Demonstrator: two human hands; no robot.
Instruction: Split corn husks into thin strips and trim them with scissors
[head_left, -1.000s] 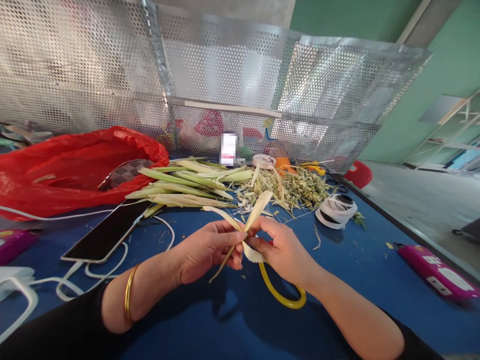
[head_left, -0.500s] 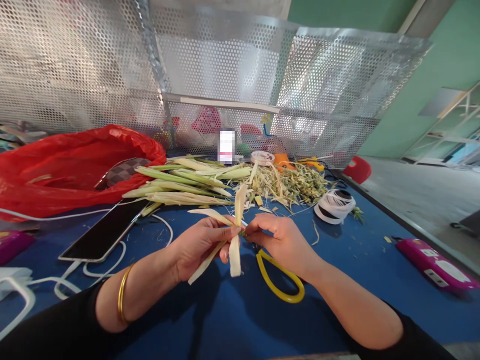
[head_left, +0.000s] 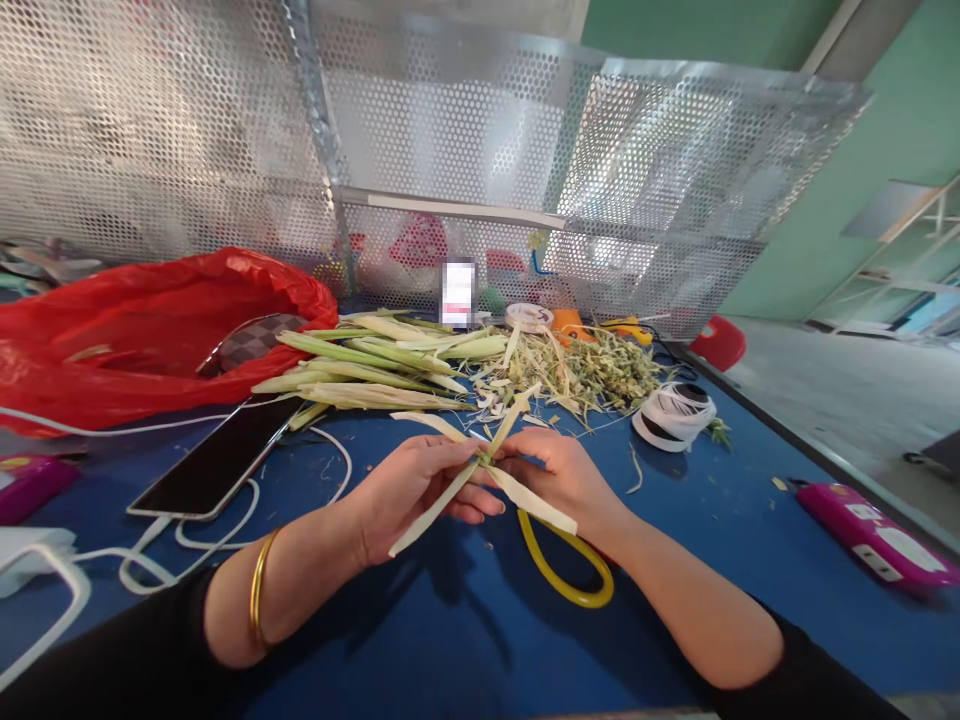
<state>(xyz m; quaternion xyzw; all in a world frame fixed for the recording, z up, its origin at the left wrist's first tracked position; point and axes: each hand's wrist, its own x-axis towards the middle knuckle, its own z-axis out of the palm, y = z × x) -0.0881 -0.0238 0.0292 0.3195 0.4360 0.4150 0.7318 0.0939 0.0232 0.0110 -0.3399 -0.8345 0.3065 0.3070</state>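
Pale corn husk strips (head_left: 531, 498) cross at one point between my two hands, their loose ends fanning out in several directions. My left hand (head_left: 418, 488) pinches the crossing from the left between thumb and fingers. From the right, my right hand (head_left: 564, 475) closes its fingertips at the same crossing; part of its grip is hidden. One strip hangs across the front of the right hand, another slants below the left. Just under my right hand lies a yellow loop handle (head_left: 589, 598) on the blue table (head_left: 375, 640), its other end hidden by the hands.
Behind the hands lie long green husks (head_left: 375, 360) and a heap of plant scraps (head_left: 577, 365). A white thread roll (head_left: 673, 418) and a magenta case (head_left: 874, 530) stand right. A red bag (head_left: 67, 330), a cabled tablet (head_left: 217, 460) and white cables are left.
The husk strips have turned in my hands: the front one that hung straight down now slants right over my right hand. The upright strip now leans right. Both hands stay together.
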